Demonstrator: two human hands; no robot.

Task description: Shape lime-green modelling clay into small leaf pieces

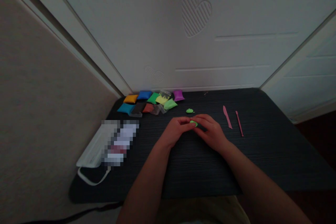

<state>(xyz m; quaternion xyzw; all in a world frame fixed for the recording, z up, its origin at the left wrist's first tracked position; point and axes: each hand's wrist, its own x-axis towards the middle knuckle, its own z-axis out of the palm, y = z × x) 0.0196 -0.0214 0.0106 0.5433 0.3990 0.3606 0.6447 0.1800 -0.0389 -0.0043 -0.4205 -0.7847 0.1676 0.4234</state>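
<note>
A small lump of bright green modelling clay [193,123] is pinched between my two hands above the dark table. My left hand [178,129] grips it from the left with thumb and fingers closed. From the right, the fingers of my right hand [210,131] close on the same lump, so part of it is hidden. Just beyond my fingertips, a second green clay piece [189,111] lies on the table. To the right rest a pink plastic clay knife [227,117] and a thin pink stick tool [239,123].
Several coloured clay packets [126,108] lie at the table's back left, near a purple packet [179,95]. A white face mask [91,150] and a blurred-out item [122,143] are at the left edge. A white panel [147,35] with heart reliefs rises behind the table [199,175].
</note>
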